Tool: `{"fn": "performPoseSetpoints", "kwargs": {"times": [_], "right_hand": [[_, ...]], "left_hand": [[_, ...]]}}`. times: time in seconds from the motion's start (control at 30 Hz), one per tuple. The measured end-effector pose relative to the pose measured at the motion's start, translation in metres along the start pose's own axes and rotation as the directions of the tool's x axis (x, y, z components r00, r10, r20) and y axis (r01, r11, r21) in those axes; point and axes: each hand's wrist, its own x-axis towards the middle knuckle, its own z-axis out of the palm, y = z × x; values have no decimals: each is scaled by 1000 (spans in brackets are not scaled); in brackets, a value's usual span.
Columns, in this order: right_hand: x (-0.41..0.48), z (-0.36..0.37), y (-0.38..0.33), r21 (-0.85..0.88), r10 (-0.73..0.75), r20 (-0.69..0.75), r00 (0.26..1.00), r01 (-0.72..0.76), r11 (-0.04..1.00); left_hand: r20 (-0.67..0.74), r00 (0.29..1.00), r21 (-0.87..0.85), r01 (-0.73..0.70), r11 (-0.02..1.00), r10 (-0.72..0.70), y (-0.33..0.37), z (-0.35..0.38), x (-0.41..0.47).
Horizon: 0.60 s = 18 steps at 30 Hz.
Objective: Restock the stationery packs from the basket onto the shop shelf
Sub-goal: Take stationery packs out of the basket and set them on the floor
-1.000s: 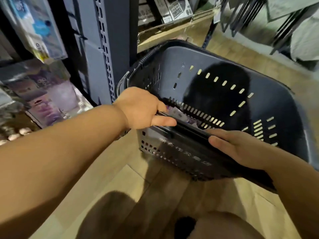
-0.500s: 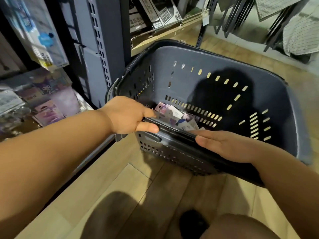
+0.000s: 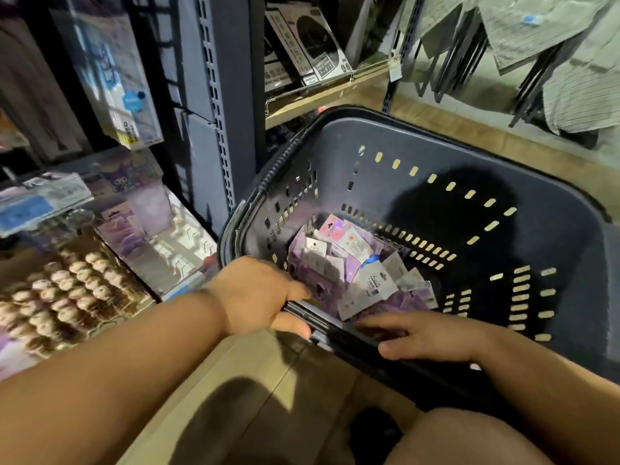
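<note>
A dark grey plastic basket stands on the wooden floor, tilted toward me. Several purple and white stationery packs lie heaped in its near left corner. My left hand grips the basket's near rim, thumb outside and fingers curled over the edge. My right hand lies across the same rim further right, its fingers reaching inside toward the packs; whether they touch a pack I cannot tell. The shop shelf at the left holds purple packs and rows of small round items.
A dark slotted shelf upright rises between the shelf and the basket. Boxed goods stand on a wooden shelf behind it. Metal chair legs and striped cloth are at the back right. My knee is at the bottom.
The basket has tipped further toward me, so more of the packs show. My view has dropped closer. Both hands stay on the near rim; the right fingers have reached further inside.
</note>
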Motion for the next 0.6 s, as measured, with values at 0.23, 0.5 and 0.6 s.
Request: {"fn": "performPoseSetpoints", "kwargs": {"times": [0.23, 0.5, 0.6], "right_hand": [[34, -5, 16, -141, 90, -20, 996, -92, 986], [80, -21, 32, -131, 133, -137, 982, -152, 980], [114, -34, 42, -231, 118, -219, 969, -169, 958]], "left_hand": [[113, 984, -39, 143, 989, -138, 6, -9, -1], [-125, 965, 58, 238, 970, -229, 9, 15, -18], [-351, 913, 63, 244, 968, -208, 4, 28, -24]]}}
